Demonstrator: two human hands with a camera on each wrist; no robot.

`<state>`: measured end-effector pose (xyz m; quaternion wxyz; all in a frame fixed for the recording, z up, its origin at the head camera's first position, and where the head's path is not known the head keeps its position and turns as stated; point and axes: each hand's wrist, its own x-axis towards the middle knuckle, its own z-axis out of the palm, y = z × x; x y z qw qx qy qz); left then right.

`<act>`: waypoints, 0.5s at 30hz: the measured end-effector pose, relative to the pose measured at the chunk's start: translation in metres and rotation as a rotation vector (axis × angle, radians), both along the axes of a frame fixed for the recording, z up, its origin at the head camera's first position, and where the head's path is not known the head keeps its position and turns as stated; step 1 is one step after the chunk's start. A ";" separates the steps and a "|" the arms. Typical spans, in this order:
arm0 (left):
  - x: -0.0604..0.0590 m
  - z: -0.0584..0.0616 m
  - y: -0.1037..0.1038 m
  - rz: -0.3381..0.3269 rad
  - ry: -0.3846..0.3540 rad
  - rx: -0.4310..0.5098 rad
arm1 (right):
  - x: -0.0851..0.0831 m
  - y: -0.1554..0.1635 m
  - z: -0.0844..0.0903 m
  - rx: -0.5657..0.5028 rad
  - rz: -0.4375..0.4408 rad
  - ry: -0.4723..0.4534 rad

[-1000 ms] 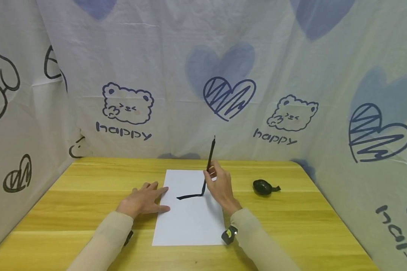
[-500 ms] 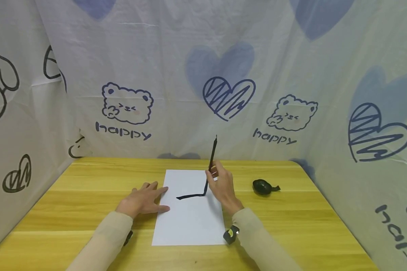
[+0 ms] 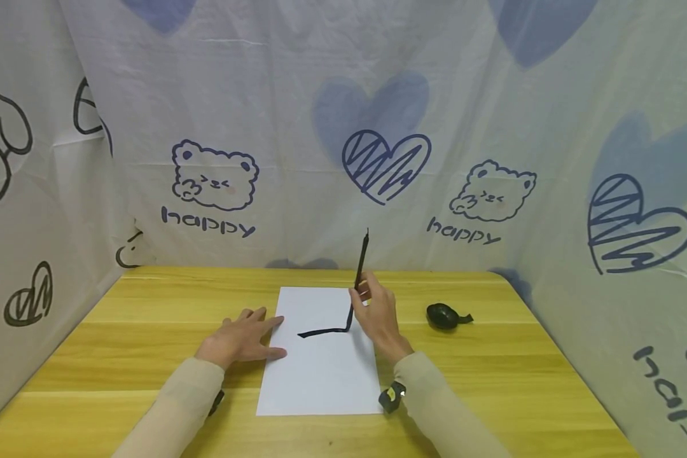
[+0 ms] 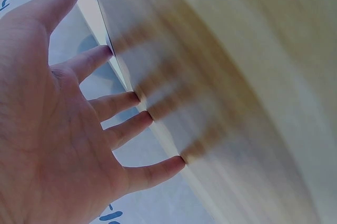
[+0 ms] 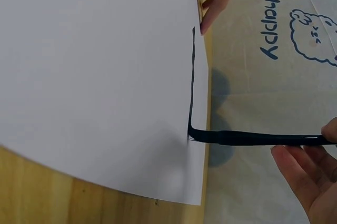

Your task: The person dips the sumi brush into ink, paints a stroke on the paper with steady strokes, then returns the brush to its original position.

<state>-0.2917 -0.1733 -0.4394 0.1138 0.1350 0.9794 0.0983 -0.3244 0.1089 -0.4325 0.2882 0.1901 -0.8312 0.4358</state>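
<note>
My right hand has drifted a little to the right and away from me over the past second, carrying the brush with it; the top of the handle now stands slightly further right against the cloth backdrop than it did. With that, the black stroke on the paper has grown a touch longer at its right end, where the brush tip meets the sheet. My right wrist has shifted rightward along with it.
</note>
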 end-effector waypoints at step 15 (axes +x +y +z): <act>0.000 0.000 0.000 -0.001 0.008 -0.006 | 0.001 0.000 0.002 -0.010 -0.018 -0.037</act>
